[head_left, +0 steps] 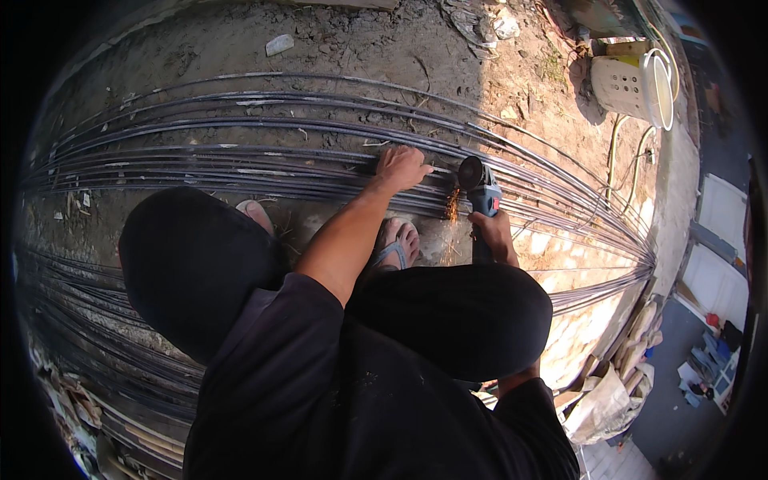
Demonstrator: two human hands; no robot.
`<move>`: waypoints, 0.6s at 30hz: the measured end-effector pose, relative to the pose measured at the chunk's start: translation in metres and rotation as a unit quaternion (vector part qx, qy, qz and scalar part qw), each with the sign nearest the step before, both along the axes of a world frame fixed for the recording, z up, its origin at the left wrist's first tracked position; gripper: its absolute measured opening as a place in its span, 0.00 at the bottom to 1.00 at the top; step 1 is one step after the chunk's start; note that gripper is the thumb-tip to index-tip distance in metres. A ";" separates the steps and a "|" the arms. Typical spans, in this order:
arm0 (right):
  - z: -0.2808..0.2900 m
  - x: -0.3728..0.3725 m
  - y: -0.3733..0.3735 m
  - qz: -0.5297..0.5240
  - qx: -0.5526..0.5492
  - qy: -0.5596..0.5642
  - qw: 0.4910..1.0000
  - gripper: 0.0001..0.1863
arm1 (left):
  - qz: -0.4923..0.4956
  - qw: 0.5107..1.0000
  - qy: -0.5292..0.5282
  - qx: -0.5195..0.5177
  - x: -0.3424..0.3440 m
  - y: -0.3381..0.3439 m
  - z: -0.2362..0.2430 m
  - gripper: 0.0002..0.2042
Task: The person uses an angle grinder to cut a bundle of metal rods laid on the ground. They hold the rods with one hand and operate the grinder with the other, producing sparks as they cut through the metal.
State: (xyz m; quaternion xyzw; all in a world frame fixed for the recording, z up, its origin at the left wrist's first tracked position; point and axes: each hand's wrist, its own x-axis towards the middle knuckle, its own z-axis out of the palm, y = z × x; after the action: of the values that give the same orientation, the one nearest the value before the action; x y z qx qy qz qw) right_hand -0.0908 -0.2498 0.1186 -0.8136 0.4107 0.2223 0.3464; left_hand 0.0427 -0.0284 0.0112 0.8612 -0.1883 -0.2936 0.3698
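Observation:
My right hand grips an angle grinder, grey-blue with a dark round disc at its far end. Orange sparks spray from the disc down toward my feet. The disc is against the bundle of long thin steel rods on the ground; the exact contact point is hidden. Just left of the disc, my left hand closes on a rod, with one finger pointing toward the grinder. I squat over the rods, one sandalled foot close behind the sparks.
More dark rods lie at the lower left. At the upper right a white perforated bucket lies tipped beside a hose. Crumpled sacks sit at the lower right, near a raised edge. A pale scrap rests on the dirt.

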 end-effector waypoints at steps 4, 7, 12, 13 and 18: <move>0.003 -0.001 0.004 -0.031 0.036 -0.015 0.999 0.16 | -0.006 1.000 0.002 -0.009 0.001 0.001 -0.004 0.20; 0.009 0.002 0.009 -0.012 0.021 -0.012 1.000 0.16 | 0.004 1.000 -0.029 -0.008 -0.002 0.003 -0.003 0.18; 0.009 0.001 0.014 -0.033 0.047 -0.021 0.998 0.15 | 0.022 0.999 -0.017 -0.025 -0.005 0.005 -0.005 0.21; 0.009 -0.002 0.013 -0.036 0.067 -0.022 0.997 0.14 | 0.022 0.999 -0.010 -0.026 -0.004 0.004 -0.005 0.21; 0.002 -0.009 -0.001 -0.025 0.069 0.023 0.997 0.18 | 0.028 0.999 -0.028 -0.031 -0.007 0.002 -0.012 0.20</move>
State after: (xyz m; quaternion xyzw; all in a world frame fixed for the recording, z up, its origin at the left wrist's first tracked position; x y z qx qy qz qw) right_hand -0.0997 -0.2506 0.1205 -0.7720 0.4224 0.2598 0.3975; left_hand 0.0358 -0.0269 -0.0007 0.8621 -0.1838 -0.2526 0.3990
